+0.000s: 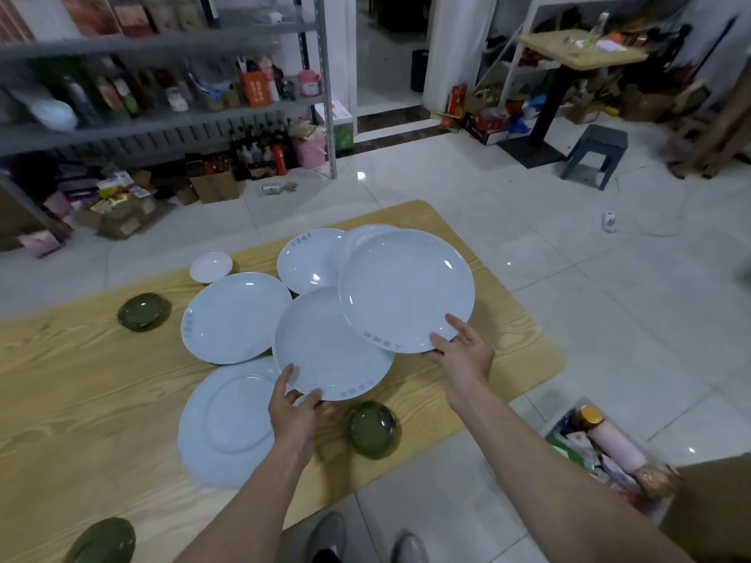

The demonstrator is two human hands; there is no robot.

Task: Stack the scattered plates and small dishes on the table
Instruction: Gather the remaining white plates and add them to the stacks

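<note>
My right hand (463,351) grips the near rim of a white plate (406,290), held tilted above the wooden table (81,379). My left hand (292,408) pinches the near rim of a second white plate (325,351), which overlaps a rimmed white plate (227,424) lying flat. More white plates lie at left (233,316) and at the back (311,260), with another partly hidden behind the raised one. A small white dish (210,266) sits at the far edge. Green dishes sit at far left (143,311), near my left wrist (373,429), and at the bottom edge (101,542).
The table's right edge drops to a tiled floor (609,319). An open bin of packaged goods (609,453) stands on the floor at right. Shelves with bottles (162,95) line the back left; a grey stool (595,150) stands far right.
</note>
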